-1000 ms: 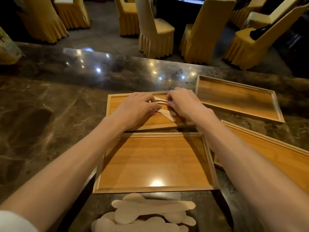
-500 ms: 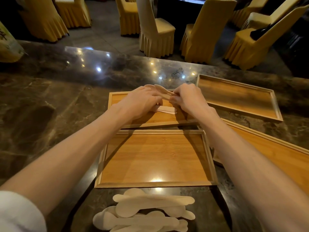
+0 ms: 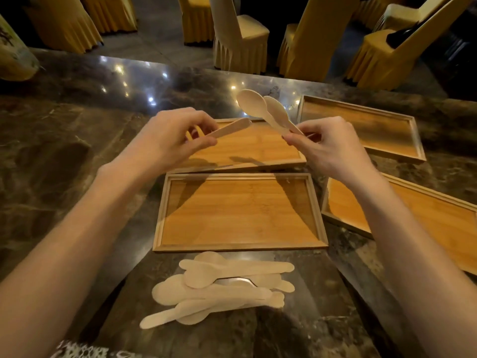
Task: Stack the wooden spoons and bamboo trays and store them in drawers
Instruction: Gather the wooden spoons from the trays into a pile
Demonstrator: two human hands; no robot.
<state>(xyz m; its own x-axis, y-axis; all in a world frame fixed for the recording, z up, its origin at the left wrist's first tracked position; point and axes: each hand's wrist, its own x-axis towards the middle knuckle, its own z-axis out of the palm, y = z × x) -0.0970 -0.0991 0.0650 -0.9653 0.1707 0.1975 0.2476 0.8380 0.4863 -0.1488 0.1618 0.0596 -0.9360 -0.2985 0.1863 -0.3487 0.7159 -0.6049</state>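
Several bamboo trays lie on the dark marble counter: a near one (image 3: 238, 245), one behind it (image 3: 260, 148), one at the back right (image 3: 361, 125) and one at the right (image 3: 413, 218). My left hand (image 3: 167, 138) is shut on a pale wooden spoon (image 3: 232, 127) whose handle points right. My right hand (image 3: 327, 148) pinches two wooden spoons (image 3: 260, 107) by their handles, bowls up and to the left. Both hands hover above the second tray. A loose pile of wooden spoons (image 3: 219, 288) rests on the counter in front of the near tray.
The marble counter (image 3: 77, 151) stretches left and back. Yellow-covered chairs (image 3: 240, 34) stand beyond its far edge. A pale patterned object (image 3: 13, 58) sits at the far left.
Both hands have lifted off the second tray with the spoons and drawn apart; the tray under them now lies bare.
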